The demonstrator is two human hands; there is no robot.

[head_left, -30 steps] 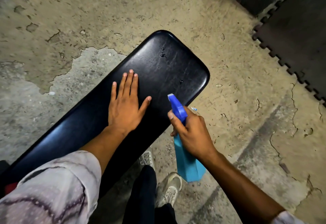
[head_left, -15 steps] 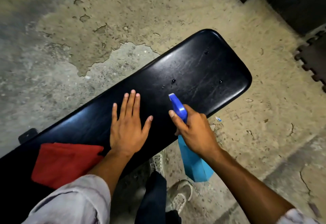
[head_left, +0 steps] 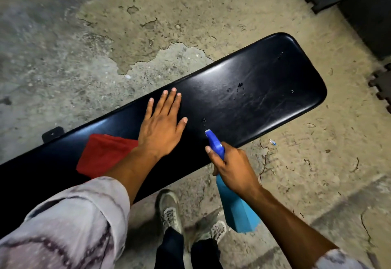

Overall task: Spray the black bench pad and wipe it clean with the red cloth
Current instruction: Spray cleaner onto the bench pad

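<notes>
Spraying the black bench pad before the wipe

The black bench pad (head_left: 243, 90) runs from near left to far right and shows only a few droplets, so the spray would do best swept in even passes along its length, nozzle kept low over the vinyl; the red cloth (head_left: 101, 154) lies on the pad's near-left part, ready. The right hand (head_left: 232, 167) is clenched round the blue spray bottle (head_left: 237, 203), forefinger on the trigger, nozzle aimed at the pad; the left hand (head_left: 160, 126) rests flat, fingers spread, grasping nothing
</notes>
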